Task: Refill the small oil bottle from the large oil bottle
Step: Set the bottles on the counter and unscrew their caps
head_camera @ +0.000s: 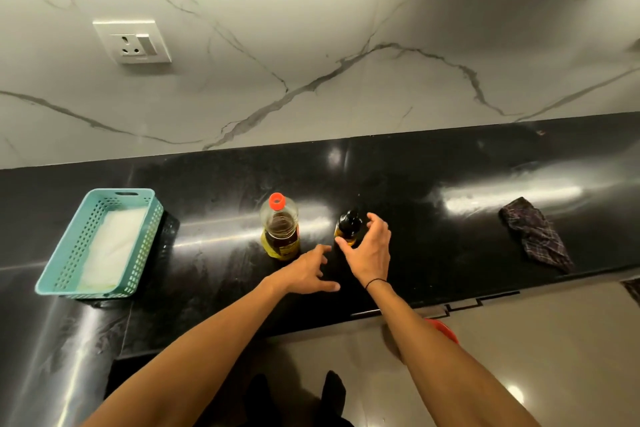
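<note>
Left hand (308,270) grip open | right hand (369,246) grip open beside small bottle (347,228), upright

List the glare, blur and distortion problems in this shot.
Head view: bright glare streaks on the glossy black counter, strongest near the checked cloth; wide-angle bending curves the counter's edges; the right hand by the small oil bottle looks slightly motion-blurred; the large oil bottle is fairly sharp.

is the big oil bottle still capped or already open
Capped. The large bottle stands upright with its orange cap on the neck; neither hand touches it.
</note>
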